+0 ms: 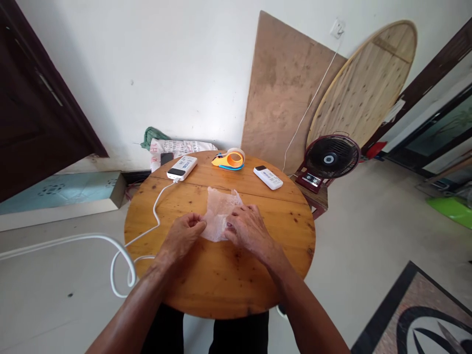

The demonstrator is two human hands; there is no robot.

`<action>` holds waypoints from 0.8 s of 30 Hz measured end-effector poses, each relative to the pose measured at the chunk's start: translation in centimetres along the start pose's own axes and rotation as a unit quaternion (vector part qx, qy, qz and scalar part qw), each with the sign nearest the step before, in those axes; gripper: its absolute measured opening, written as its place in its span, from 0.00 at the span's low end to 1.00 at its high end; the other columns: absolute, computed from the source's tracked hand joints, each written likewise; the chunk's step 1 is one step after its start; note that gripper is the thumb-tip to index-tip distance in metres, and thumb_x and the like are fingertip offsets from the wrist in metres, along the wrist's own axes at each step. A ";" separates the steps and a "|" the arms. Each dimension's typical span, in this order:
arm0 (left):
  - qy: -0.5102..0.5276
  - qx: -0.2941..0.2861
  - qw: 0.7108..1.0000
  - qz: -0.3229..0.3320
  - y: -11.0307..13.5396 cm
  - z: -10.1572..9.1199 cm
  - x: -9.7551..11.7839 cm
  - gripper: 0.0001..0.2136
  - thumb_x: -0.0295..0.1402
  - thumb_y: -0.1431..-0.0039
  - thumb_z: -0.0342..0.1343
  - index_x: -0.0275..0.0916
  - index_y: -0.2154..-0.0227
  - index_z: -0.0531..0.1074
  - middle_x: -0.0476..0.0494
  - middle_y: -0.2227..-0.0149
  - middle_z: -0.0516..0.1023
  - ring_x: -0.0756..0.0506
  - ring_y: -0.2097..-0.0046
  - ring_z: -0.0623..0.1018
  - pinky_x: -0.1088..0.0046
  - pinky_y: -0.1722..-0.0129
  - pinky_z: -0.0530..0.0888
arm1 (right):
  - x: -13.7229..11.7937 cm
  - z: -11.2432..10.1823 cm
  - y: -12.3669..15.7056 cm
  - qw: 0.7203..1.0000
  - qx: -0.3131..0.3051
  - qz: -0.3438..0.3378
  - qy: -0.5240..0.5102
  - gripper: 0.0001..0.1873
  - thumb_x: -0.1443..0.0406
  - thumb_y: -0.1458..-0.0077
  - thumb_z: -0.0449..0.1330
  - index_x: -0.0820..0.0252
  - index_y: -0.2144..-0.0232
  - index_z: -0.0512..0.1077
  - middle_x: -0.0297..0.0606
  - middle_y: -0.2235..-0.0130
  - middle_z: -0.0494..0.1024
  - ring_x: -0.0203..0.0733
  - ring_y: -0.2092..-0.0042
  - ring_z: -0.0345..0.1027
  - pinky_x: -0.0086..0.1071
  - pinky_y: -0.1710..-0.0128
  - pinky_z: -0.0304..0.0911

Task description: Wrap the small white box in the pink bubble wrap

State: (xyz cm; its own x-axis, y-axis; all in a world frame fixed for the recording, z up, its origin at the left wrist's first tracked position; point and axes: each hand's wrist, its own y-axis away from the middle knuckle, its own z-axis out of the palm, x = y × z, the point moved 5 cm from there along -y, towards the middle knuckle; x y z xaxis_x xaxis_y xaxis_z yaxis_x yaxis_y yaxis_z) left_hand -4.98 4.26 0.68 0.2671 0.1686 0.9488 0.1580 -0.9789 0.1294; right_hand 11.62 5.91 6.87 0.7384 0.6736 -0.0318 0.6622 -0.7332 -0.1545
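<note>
A crinkled piece of translucent plastic packing wrap (218, 209) lies on the round wooden table (206, 280) in front of me. Whether it is a single sheet or a bag, I cannot tell. My left hand (183, 235) pinches its left edge between thumb and fingertips. Over the right side bends my right hand (248, 227), its fingers curled onto the plastic and the thumb near the lower edge. The right palm hides part of the wrap and anything under it.
At the table's back stand a white power bank (182, 168) with a white cable (156, 209), an orange tape dispenser (229, 160) and a second white power bank (268, 178). A dark fan (329, 158) is right of the table. Wooden boards (282, 83) lean on the wall.
</note>
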 end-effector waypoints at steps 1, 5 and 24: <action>0.007 0.010 1.000 0.004 -0.2 0.2 0.3 0.11 0.41 0.54 0.54 0.38 0.74 0.68 0.56 0.81 0.66 0.53 0.80 0.64 0.78 0.80 0.59 | 0.0 0.0 -0.1 1.000 -0.001 0.001 0.001 0.06 0.61 0.47 0.61 0.58 0.71 0.73 0.39 0.64 0.76 0.44 0.57 0.63 0.39 0.55 0.49; 0.049 -0.009 0.999 0.011 -0.5 2.1 1.9 0.09 0.39 0.55 0.55 0.38 0.75 0.68 0.55 0.82 0.68 0.54 0.81 0.64 0.78 0.81 0.60 | 0.0 -0.1 -0.2 1.000 -0.005 0.003 -0.002 0.06 0.61 0.48 0.62 0.58 0.71 0.74 0.40 0.64 0.75 0.45 0.58 0.63 0.39 0.55 0.49; 0.025 -0.186 0.981 0.041 0.7 4.6 4.3 0.14 0.30 0.56 0.46 0.35 0.67 0.73 0.52 0.77 0.70 0.51 0.75 0.67 0.75 0.74 0.63 | 1.1 -0.9 1.3 0.991 0.050 0.015 -0.121 0.30 0.56 0.50 0.63 0.58 0.47 0.62 0.45 0.53 0.74 0.51 0.47 0.62 0.47 0.43 0.46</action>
State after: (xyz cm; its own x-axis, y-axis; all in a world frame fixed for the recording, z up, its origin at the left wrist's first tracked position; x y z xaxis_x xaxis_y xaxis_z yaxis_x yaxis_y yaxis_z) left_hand 0.67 4.85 3.48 0.2168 0.0907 0.9720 -0.2217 -0.9651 0.1396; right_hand 13.38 5.60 7.48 0.6973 0.6637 -0.2708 0.6161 -0.7480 -0.2470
